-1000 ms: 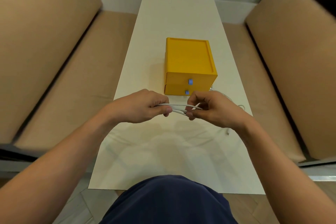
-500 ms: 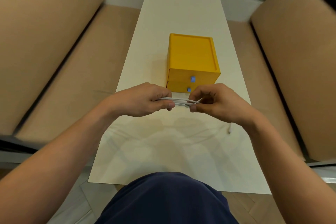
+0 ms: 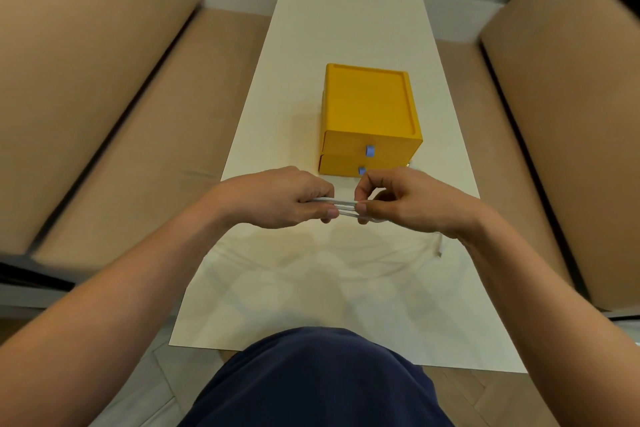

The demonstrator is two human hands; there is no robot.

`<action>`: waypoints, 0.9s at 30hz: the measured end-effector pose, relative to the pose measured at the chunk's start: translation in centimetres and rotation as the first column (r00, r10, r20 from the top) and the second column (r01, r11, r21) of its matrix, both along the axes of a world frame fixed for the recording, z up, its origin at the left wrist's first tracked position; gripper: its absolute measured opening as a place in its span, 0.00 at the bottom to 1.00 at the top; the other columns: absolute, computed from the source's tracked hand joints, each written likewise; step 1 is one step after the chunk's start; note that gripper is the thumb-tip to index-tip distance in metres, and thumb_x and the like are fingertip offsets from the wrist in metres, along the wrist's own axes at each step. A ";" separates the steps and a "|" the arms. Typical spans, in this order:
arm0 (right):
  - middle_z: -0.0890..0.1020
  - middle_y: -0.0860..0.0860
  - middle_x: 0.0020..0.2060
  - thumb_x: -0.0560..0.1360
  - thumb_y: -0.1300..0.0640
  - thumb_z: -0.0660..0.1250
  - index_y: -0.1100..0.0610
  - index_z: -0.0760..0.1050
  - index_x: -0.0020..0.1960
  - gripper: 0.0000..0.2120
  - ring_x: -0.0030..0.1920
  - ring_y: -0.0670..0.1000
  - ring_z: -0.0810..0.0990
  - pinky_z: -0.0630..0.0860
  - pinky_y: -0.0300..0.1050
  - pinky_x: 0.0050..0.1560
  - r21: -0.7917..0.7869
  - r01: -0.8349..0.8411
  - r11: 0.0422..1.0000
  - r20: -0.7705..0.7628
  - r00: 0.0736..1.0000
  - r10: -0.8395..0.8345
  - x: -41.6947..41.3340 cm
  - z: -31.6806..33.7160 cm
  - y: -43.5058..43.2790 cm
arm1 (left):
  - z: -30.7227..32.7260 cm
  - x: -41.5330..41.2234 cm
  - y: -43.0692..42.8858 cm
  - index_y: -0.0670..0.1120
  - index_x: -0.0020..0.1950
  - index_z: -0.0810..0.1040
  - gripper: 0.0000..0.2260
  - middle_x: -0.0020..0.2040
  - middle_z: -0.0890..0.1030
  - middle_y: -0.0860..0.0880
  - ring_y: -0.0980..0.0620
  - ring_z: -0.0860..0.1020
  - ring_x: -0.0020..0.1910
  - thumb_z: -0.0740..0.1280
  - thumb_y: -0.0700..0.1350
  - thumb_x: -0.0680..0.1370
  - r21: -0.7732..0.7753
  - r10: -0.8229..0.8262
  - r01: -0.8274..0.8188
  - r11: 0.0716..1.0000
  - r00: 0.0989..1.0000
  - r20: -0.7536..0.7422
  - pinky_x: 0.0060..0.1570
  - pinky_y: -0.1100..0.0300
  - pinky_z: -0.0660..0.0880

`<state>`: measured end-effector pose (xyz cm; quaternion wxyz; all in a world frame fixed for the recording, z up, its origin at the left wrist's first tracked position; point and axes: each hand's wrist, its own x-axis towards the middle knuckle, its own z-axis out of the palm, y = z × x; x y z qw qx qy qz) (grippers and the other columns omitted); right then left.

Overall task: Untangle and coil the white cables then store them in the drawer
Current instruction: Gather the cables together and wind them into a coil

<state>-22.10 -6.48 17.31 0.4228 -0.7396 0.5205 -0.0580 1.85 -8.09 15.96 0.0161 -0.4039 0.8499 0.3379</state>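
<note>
- The white cables [image 3: 344,207] hang above the desk as a few parallel strands between both hands, probably pulled taut to keep the loops even.
- The left hand [image 3: 277,198] grips one end of the bundle and the right hand [image 3: 412,201] pinches the other.
- The yellow drawer unit [image 3: 370,118] sits just behind, both drawers closed.
- The white desk [image 3: 346,28] stands between tan cushioned seats [image 3: 104,80].

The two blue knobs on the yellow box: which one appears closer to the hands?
The lower knob, on the bottom drawer, just above the right hand in the picture; the upper knob sits higher on the front.
</note>
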 end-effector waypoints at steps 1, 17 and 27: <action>0.87 0.44 0.43 0.82 0.51 0.67 0.50 0.78 0.51 0.03 0.44 0.41 0.84 0.81 0.54 0.49 -0.050 -0.006 0.999 -0.017 1.000 0.005 0.2 0.0 0.1 | 0.0 0.0 0.0 0.52 0.51 0.80 0.12 0.36 0.77 0.53 0.58 0.73 0.32 0.61 0.56 0.84 0.003 0.006 -0.006 1.000 1.000 0.004 0.33 0.62 0.66; 0.79 0.38 0.28 0.81 0.47 0.68 0.47 0.83 0.41 0.12 0.29 0.44 0.74 0.67 0.36 0.31 -0.242 0.117 0.963 0.020 0.993 -0.116 -0.1 -0.2 1.0 | 0.0 0.6 -0.9 0.51 0.44 0.72 0.11 0.33 0.75 0.55 0.59 0.68 0.28 0.64 0.54 0.84 0.040 0.159 -0.155 0.987 0.973 -0.169 0.29 0.65 0.64; 0.61 0.47 0.22 0.82 0.42 0.65 0.53 0.59 0.25 0.31 0.23 0.52 0.61 0.53 0.40 0.29 -0.868 0.275 0.413 0.008 0.840 -0.543 2.1 -4.0 -0.1 | 0.2 0.4 0.8 0.45 0.45 0.81 0.17 0.32 0.74 0.50 0.56 0.66 0.29 0.61 0.53 0.86 0.293 0.165 -0.091 0.952 0.957 -0.238 0.30 0.69 0.63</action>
